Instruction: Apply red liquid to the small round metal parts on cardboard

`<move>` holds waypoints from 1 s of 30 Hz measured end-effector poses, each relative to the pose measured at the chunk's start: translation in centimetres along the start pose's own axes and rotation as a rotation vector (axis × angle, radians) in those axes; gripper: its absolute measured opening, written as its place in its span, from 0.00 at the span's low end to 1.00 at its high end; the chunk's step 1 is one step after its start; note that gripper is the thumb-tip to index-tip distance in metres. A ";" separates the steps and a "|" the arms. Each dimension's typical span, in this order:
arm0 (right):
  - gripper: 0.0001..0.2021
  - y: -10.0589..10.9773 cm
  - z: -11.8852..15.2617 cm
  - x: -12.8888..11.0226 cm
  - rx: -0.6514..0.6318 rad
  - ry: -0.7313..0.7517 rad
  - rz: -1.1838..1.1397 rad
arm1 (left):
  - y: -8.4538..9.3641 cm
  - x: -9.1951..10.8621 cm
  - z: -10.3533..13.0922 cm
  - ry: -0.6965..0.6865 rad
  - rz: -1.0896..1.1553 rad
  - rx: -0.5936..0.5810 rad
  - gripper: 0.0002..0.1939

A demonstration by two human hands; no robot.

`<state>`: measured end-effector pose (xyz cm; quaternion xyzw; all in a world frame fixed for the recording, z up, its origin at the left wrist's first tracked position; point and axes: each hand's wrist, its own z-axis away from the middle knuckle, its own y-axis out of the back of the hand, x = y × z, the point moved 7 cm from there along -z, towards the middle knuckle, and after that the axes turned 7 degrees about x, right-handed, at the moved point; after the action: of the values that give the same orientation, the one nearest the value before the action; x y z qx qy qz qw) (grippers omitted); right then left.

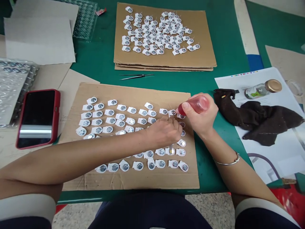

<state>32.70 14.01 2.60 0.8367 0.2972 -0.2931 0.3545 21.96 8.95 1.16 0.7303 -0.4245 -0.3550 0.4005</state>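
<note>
My right hand (205, 117) is wrapped round a small squeeze bottle (196, 105) of red liquid, tilted with its tip down to the left. The tip is close to a small white tag with a silver round disc (172, 112). My left hand (164, 132) is closed over the right part of the cardboard sheet (78, 171), its fingers near that same tag. A thin metal tool (171, 148) pokes out below the left fist; the rest of it is mostly hidden. Rows of similar tags cover the sheet, some behind my left arm.
Tweezers (137, 76) lie beyond the sheet, before stacked cardboard (202, 38) bearing many more tags. At left are a red-cased phone (38, 117) and clear plastic trays (14, 92). A dark cloth (257, 117) and a gold-capped jar (259, 90) rest on printed paper at right.
</note>
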 end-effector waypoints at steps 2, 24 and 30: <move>0.14 0.0 0.0 -0.2 0.003 0.017 0.011 | 0.1 0.0 -0.1 -0.009 -0.001 -0.001 0.12; 0.17 -0.2 0.2 1.0 0.031 -0.039 0.025 | -0.2 -0.2 0.1 -0.007 0.014 -0.041 0.12; 0.17 -0.1 0.1 1.0 0.039 -0.031 0.033 | -0.1 -0.2 0.2 -0.016 0.005 -0.056 0.12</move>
<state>33.23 14.31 1.82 0.8437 0.2720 -0.3058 0.3475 21.79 9.12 1.05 0.7149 -0.4194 -0.3716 0.4184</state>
